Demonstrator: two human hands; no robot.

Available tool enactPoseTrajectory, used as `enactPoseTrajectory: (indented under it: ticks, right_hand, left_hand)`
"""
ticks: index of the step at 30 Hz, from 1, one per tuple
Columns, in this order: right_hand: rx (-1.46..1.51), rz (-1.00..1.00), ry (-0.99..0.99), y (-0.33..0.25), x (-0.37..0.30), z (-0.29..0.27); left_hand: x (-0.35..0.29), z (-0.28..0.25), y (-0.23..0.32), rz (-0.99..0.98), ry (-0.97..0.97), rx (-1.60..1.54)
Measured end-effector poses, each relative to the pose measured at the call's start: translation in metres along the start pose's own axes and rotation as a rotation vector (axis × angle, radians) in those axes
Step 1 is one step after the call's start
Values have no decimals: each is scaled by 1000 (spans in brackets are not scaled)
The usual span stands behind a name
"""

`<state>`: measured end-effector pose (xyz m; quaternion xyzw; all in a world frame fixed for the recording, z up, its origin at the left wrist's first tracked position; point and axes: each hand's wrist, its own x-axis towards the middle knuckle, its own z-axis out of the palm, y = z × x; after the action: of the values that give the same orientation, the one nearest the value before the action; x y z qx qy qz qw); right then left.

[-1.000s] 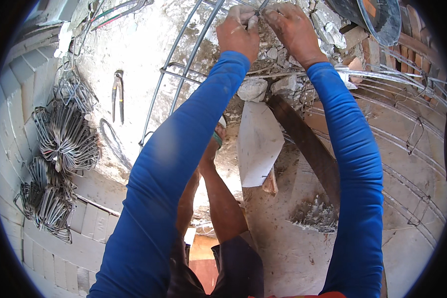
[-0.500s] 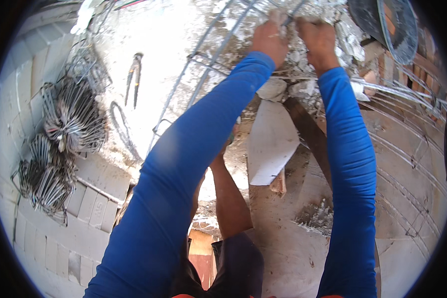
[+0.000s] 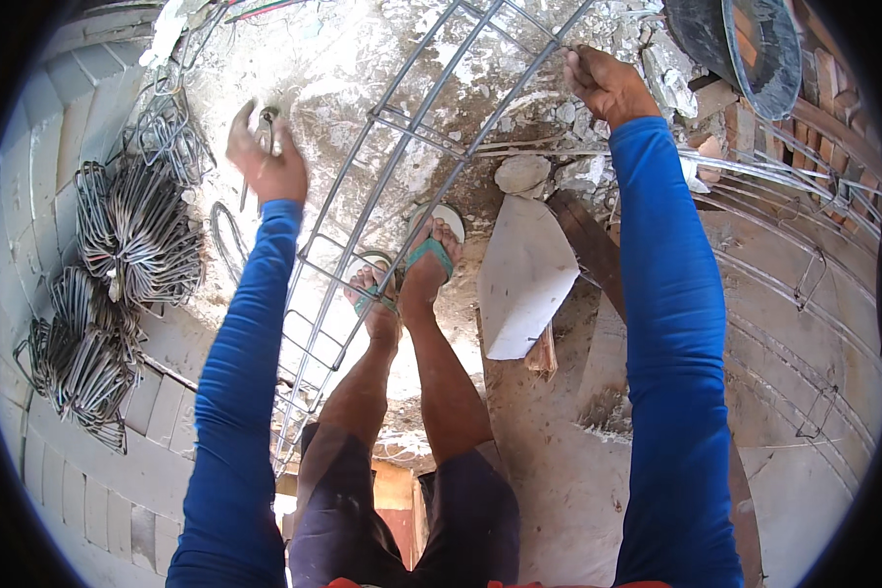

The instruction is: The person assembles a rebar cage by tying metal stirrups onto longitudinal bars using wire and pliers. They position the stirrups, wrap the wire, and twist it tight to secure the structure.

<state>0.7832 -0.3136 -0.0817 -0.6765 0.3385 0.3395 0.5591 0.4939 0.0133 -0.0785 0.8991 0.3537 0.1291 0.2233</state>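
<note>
A long steel rebar cage [image 3: 416, 122] of lengthwise bars and square stirrups runs slantwise in front of me, passing over my sandalled feet. My left hand [image 3: 269, 167] is left of the cage with fingers and thumb spread. It hovers at the head of a pair of pincers [image 3: 269, 116], whose handles it partly hides. My right hand [image 3: 610, 83] is at the cage's far right bar, its fingers curled together against or just beside a corner of the cage. Whatever is between those fingertips is too small to make out.
Two bundles of bent stirrups [image 3: 152, 230] lie at the left by grey blocks [image 3: 88, 490]. A wire coil [image 3: 227, 240] is near the pincers. A pale board [image 3: 527, 279], loose rubble, and thin rods [image 3: 784, 171] lie on the right. A black bucket [image 3: 769, 59] stands far right.
My left hand has left the cage's far end beside my right hand and swung left to the pincers, opening. My right hand stays near the cage, slightly lower and left.
</note>
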Motion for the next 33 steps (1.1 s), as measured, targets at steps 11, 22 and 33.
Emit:
enactPoseTrajectory:
  ticks: [11,22,33]
  right_hand:
    - [-1588,-1274,167,20,-20,-11]
    - [-1281,-1295,79,-10,-74,14]
    - [-1110,-904,-381,13,-207,56]
  left_hand:
    - [-34,-8,-114,-142,-322,131]
    - [3,-81,-49,-235,-252,10]
    - [-6,-44,209,-477,-658,-987]
